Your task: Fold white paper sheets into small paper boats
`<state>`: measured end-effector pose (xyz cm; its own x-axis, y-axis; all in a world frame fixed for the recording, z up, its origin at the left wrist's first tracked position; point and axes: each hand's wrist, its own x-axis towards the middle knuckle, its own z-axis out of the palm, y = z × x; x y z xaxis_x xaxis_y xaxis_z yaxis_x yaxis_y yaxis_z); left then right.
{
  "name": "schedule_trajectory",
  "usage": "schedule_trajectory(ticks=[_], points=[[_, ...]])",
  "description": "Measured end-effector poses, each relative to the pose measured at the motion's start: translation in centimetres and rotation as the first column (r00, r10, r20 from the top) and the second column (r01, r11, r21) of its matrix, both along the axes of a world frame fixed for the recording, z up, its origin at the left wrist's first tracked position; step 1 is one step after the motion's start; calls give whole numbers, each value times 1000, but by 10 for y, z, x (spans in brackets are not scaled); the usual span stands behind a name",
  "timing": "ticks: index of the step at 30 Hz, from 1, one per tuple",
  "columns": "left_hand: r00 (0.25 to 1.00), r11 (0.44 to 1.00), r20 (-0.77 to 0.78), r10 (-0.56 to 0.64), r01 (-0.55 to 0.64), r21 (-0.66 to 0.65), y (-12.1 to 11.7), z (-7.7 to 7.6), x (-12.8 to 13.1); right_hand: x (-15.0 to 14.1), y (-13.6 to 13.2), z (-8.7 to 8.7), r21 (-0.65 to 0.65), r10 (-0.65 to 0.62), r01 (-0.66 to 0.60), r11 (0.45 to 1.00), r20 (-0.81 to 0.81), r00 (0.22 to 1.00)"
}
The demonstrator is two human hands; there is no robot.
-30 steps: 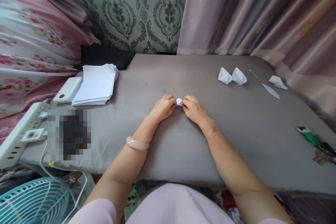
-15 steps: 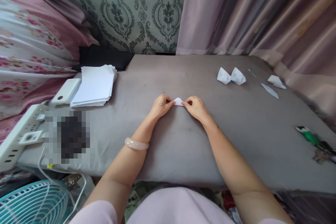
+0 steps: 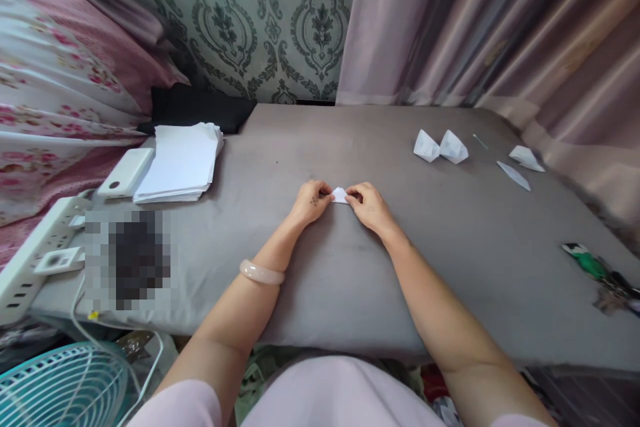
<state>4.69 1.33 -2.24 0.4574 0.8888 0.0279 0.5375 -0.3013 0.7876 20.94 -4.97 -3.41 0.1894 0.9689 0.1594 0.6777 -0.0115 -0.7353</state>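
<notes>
A small folded white paper [image 3: 340, 195], peaked at the top, is held between my two hands over the middle of the table. My left hand [image 3: 312, 203] pinches its left end, thumb and fingers pressed together. At the right end, the fingers of my right hand [image 3: 370, 205] close on the same paper. My fingertips hide both of its ends. A pale bangle [image 3: 261, 273] circles my left forearm.
Folded paper shapes [image 3: 453, 147] stand at the back right near a flat paper piece [image 3: 513, 175]. A stack of white sheets [image 3: 175, 163] lies left, by a power strip [image 3: 43, 257]. Keys with a green fob [image 3: 590, 263] lie far right; a fan [image 3: 63, 383] stands below.
Both hands stay on the folded paper. My fingers have shifted very slightly along it, the right ones curling in a little more; nothing else on the table has moved.
</notes>
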Motion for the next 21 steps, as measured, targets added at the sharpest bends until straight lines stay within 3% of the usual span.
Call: schedule_trajectory(ticks=[7,14,17,21], points=[[961,991,275,-4,41,-126,-5,-1,-9,-1,-6,7,-29,-3,-5,1000,-278,961],[800,954,599,22,163,-253,-8,5,-5,-7,-9,23,-70,-22,-26,997,-604,797],[781,934,625,3,221,-281,-11,9,-6,-4,-12,31,-89,-19,-45,995,-615,788],[858,904,511,-62,265,-336,-16,13,-10,2,-16,36,-59,103,-145,988,-453,886]])
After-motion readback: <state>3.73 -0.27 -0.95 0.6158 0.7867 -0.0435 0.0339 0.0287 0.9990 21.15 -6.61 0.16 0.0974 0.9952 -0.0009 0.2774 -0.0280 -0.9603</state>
